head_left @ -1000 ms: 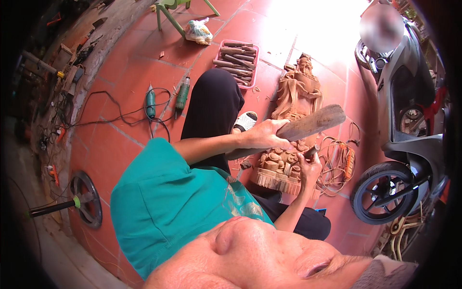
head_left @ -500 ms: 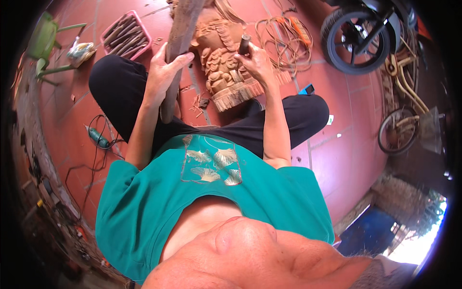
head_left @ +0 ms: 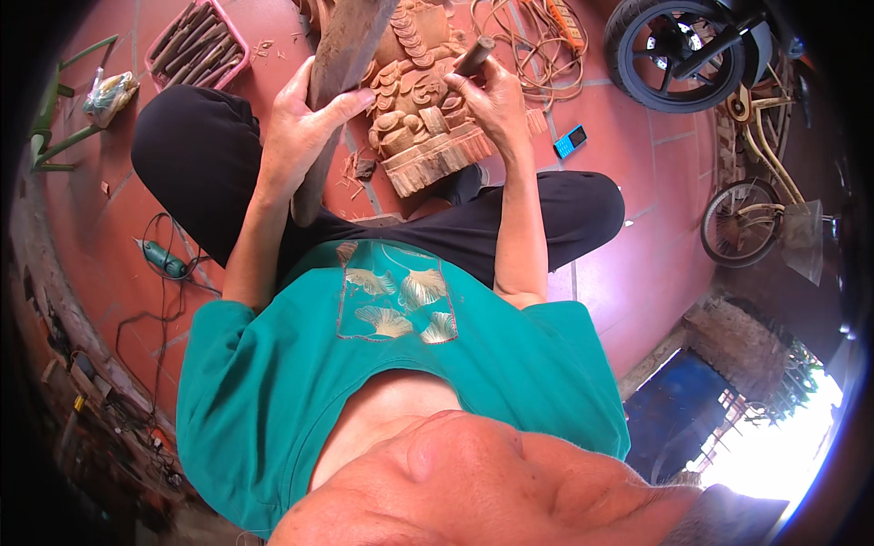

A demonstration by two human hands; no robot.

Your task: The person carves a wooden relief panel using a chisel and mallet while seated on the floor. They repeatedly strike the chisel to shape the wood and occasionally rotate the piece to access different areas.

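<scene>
My left hand (head_left: 305,123) is wrapped round a long, thick wooden mallet (head_left: 350,50), its broad end away from me and its narrow end by my lap. In my right hand (head_left: 498,107) is a chisel with a dark round wooden handle (head_left: 474,56). The handle's top tilts to the right, and its blade is hidden by my fingers. Beneath both hands lies a carved wooden piece (head_left: 419,127) with rounded reliefs and a ridged base, on the floor before my crossed legs. The mallet overlaps its left side in the view and stands apart from the chisel handle.
A pink basket (head_left: 244,55) of dark-handled tools stands far left, near a green stool (head_left: 68,146). A green corded power tool (head_left: 164,259) lies left. Right are a blue phone (head_left: 571,142), a coiled cord (head_left: 546,77), a motorbike wheel (head_left: 660,55) and a bicycle (head_left: 746,223).
The whole view has shifted a little, with the floor things sliding left and up. The chisel handle now leans more to the right. Both hands keep their hold.
</scene>
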